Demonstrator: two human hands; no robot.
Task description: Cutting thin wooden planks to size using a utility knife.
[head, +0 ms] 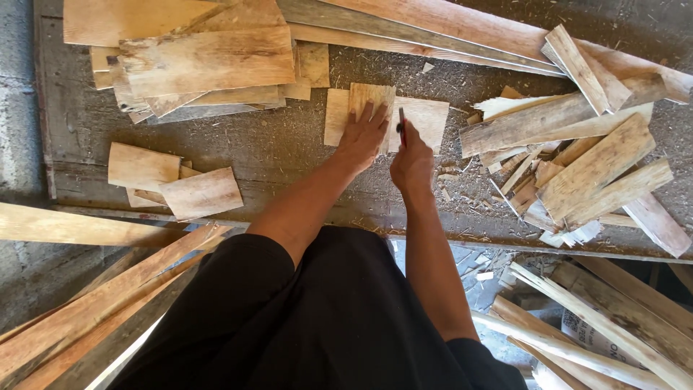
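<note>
Left hand (363,135) lies flat, fingers spread, pressing a small wood piece (372,97) onto a pale board (426,119), centre-top of frame. Right hand (411,160) grips a dark pencil (401,124), tip at the piece's right edge. Scrap pile (577,166) at right.

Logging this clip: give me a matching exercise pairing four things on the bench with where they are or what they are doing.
Things:
1. left hand
2. right hand
3. stack of pale flat wooden boards
4. heap of rough wood offcuts

Places or states:
A. far left of the bench
B. gripping a thin dark pencil-like tool
C. right end of the bench
D. pressed flat on a small pale wooden panel

Pairs: 1-D, 2-B, 3-A, 4-C
</note>
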